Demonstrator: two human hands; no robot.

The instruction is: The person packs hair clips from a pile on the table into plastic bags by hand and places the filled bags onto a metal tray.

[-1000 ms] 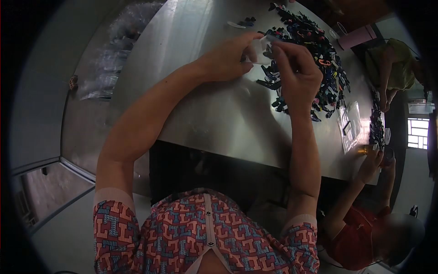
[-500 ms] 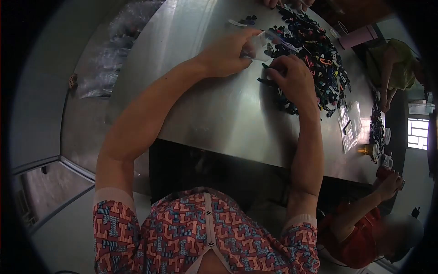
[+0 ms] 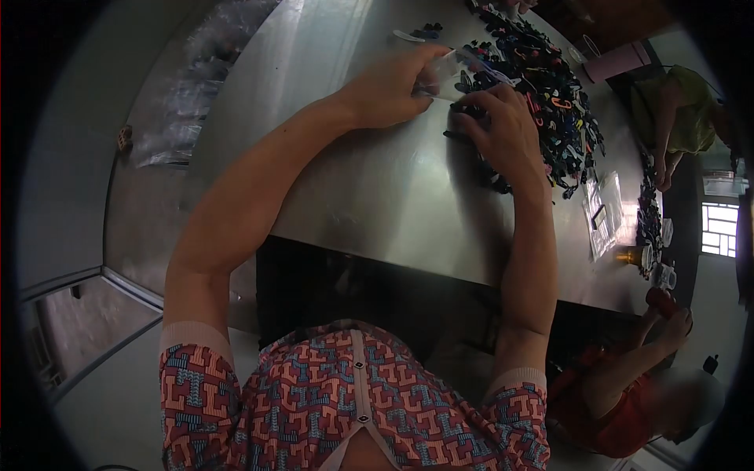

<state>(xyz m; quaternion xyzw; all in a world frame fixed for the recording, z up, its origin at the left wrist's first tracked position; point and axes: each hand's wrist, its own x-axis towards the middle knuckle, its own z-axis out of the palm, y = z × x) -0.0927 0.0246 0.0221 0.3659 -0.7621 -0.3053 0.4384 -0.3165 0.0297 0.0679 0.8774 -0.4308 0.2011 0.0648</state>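
Observation:
My left hand [image 3: 400, 88] is closed around a small clear plastic bag [image 3: 448, 76] over the metal table. Just right of the bag is my right hand [image 3: 503, 122], its thumb and fingers pinched on a small dark clip [image 3: 459, 107], which they mostly hide. Another slim dark clip [image 3: 455, 135] lies below those fingertips. Beyond and beside my right hand spreads a large pile of small clips [image 3: 577, 141], mostly black with some coloured ones. A whitish clip [image 3: 408, 37] and a few dark ones lie apart, above my left hand.
The metal table [image 3: 369, 196] curves around the work. Flat clear bags [image 3: 603, 216] and a jar of amber contents [image 3: 633, 255] sit to the right. A pink cylinder [image 3: 618, 63] stands at the far side. Co-workers in red [image 3: 605, 404] and green [image 3: 683, 110] are nearby.
My right hand has shifted slightly up toward the bag, and the dark clip in its fingers is now more hidden. The red-clad person's hands moved; another person's hand at the top drew back.

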